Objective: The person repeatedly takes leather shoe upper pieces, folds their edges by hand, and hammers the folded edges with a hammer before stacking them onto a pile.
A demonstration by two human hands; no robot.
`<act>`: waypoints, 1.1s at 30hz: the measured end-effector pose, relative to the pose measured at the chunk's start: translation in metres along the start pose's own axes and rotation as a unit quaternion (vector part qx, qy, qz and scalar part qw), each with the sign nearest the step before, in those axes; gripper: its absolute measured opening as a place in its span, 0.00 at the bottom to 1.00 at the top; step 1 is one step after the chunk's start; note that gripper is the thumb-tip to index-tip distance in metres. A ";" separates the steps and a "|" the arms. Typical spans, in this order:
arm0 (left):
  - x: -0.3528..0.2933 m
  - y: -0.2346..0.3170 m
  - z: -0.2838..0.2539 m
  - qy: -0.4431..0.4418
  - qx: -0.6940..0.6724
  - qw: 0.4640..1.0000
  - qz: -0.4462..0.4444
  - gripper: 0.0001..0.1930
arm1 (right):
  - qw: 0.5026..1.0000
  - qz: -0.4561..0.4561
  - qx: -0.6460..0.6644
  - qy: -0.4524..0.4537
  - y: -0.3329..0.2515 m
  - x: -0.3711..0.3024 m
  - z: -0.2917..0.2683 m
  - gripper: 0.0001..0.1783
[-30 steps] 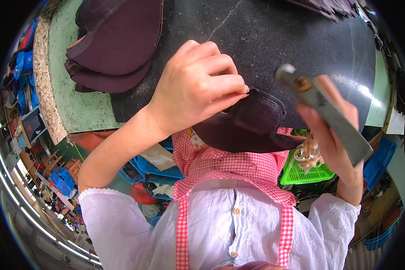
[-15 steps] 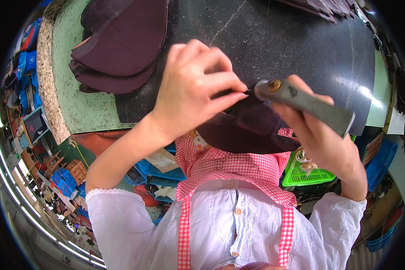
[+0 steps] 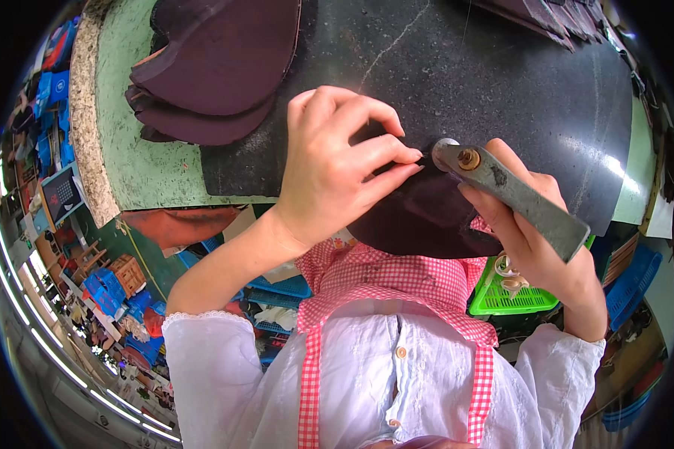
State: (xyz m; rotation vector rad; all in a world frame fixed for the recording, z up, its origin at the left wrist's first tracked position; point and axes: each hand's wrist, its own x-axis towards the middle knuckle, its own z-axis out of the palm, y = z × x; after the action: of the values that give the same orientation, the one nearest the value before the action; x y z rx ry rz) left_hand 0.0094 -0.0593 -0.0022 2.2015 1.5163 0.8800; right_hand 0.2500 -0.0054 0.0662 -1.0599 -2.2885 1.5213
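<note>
The piece lies on the slab, under the left fingers and hanging over the near edge below them. The tool lies slantwise across the right fingers, its head just right of the left fingertips. The stack rests on the slab's left part, up and left of the left fingers. The basket sits below the right fingers, under the table.
</note>
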 end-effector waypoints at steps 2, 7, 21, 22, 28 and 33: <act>-0.003 0.005 0.000 0.003 0.056 0.998 0.022 0.12 | 1.000 0.001 -0.016 0.002 -0.002 0.003 -0.007 0.08; -0.006 0.026 0.004 0.013 0.155 0.984 0.090 0.11 | 0.996 -0.041 -0.060 0.049 -0.002 -0.005 0.003 0.06; 0.000 0.038 -0.009 -0.090 0.086 0.992 0.003 0.34 | 0.993 -0.026 -0.112 0.002 -0.005 -0.003 -0.015 0.13; 0.003 0.037 -0.008 -0.090 0.050 0.994 0.028 0.30 | 0.992 -0.039 -0.105 0.061 0.003 -0.003 -0.020 0.11; 0.006 0.026 -0.038 -0.039 -0.153 0.986 -0.049 0.15 | 0.971 0.129 0.074 0.187 0.018 0.002 -0.062 0.13; 0.041 -0.057 -0.126 0.186 0.141 0.962 -0.142 0.29 | 0.952 0.110 0.049 0.283 0.046 0.019 -0.120 0.15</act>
State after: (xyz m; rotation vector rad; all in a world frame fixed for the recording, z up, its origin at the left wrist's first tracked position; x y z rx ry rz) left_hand -0.1034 -0.0091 0.0721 1.9961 2.1922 1.0797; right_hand 0.3198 0.1037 0.0764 -1.5240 -1.7322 1.1739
